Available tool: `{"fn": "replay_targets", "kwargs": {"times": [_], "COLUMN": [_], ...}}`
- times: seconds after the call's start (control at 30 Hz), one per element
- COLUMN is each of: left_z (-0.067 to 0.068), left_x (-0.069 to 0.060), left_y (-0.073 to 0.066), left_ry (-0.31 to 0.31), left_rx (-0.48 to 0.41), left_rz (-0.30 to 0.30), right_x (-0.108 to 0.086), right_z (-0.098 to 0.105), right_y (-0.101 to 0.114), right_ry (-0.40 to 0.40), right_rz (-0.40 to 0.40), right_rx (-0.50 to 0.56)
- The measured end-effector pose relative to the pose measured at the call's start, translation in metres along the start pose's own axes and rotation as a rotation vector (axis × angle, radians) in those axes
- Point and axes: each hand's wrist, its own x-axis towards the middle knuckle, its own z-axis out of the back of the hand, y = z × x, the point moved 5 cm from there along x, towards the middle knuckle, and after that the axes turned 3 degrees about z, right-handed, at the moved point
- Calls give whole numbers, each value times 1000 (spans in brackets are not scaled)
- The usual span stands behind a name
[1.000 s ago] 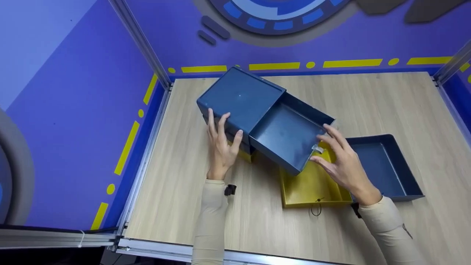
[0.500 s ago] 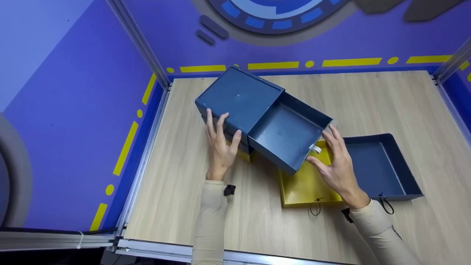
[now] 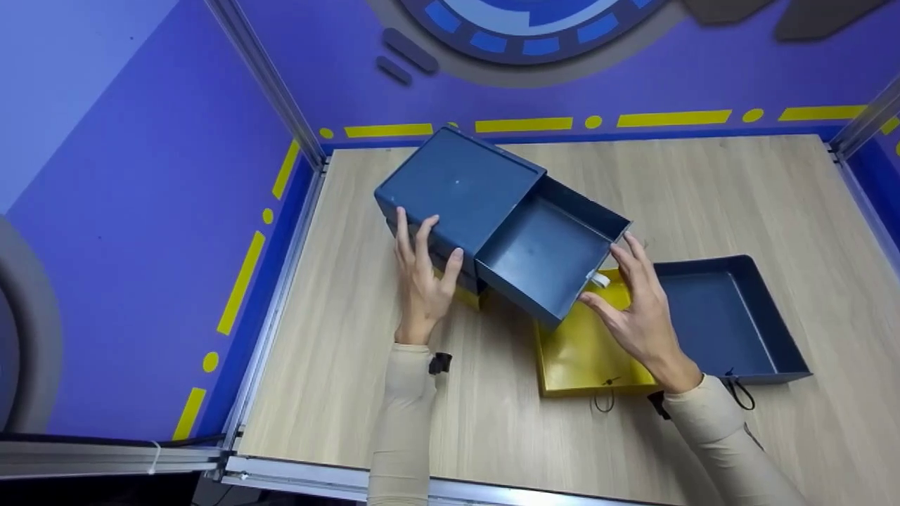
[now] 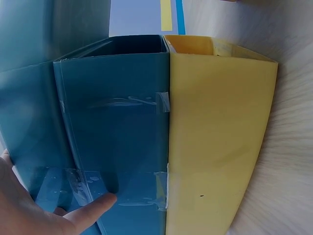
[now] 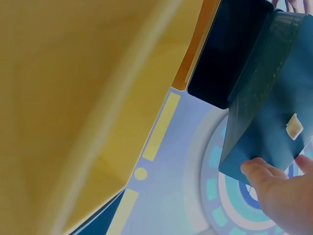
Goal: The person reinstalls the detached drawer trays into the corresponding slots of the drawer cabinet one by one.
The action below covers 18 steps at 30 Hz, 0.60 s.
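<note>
A stacked drawer cabinet (image 3: 460, 186) stands at an angle, dark blue above and yellow at the bottom. Its top blue drawer (image 3: 548, 246) sticks well out and holds nothing visible. My left hand (image 3: 425, 288) rests with spread fingers against the cabinet's near side; the left wrist view shows clear tape (image 4: 132, 196) there, beside the yellow casing (image 4: 215, 132). Against the drawer's front, my right hand (image 3: 643, 316) presses with thumb and fingertips, either side of a small whitish pull tab (image 3: 598, 279). The right wrist view shows these fingers (image 5: 264, 174) on the drawer front.
A loose yellow drawer (image 3: 590, 358) with a thin dark loop lies below the extended one. Right of it sits another dark blue drawer (image 3: 724, 320) with a black loop (image 3: 740, 393). Purple panels (image 3: 176, 211) border the wooden table (image 3: 330, 393) at left and back.
My right hand has come to the drawer front and moved left with it. The top drawer has slid slightly further into the cabinet. My left hand has stayed in place.
</note>
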Motion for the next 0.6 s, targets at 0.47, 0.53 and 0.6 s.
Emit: {"fn": "replay_targets", "kwargs": {"times": [0.47, 0.53, 0.6], "left_z": [1, 1, 0], "left_x": [3, 2, 1], "left_y": [-1, 0, 0], "left_ry": [-6, -2, 3], "left_rx": [-7, 3, 11], "left_rz": [4, 8, 13], "right_x": [8, 7, 6], "right_z": [-5, -6, -7], "right_y": [3, 3, 4], "right_ry": [6, 0, -4], "right_rz": [-43, -44, -49], "right_rx": [-22, -25, -29]}}
